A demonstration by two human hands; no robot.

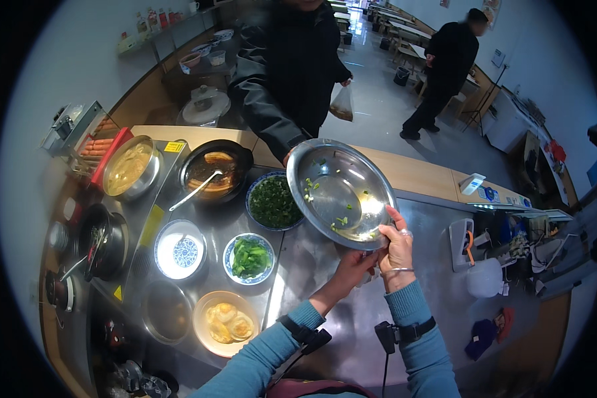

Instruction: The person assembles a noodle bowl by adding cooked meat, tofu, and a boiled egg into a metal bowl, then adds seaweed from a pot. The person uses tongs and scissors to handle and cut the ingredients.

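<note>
A wide metal bowl (348,189) is tilted over the counter, with chopped green onion bits stuck to its inside. My right hand (397,249) grips its near right rim, thumb over the edge. Close beside it, my left hand (353,270) is closed at the bowl's near underside, its fingertips partly hidden. Across the counter, a person in a dark jacket (272,99) has a hand at the bowl's far left rim. Left of the bowl are a bowl of chopped greens (272,201) and a smaller bowl of leafy greens (249,257).
Fried eggs (227,323) lie in a pale bowl near me. Farther left stand a white patterned bowl (180,249), a dark pot with a ladle (217,174) and a yellowish pot (129,167). A sausage case (98,146) is at the left edge. Another person (450,63) stands beyond the counter.
</note>
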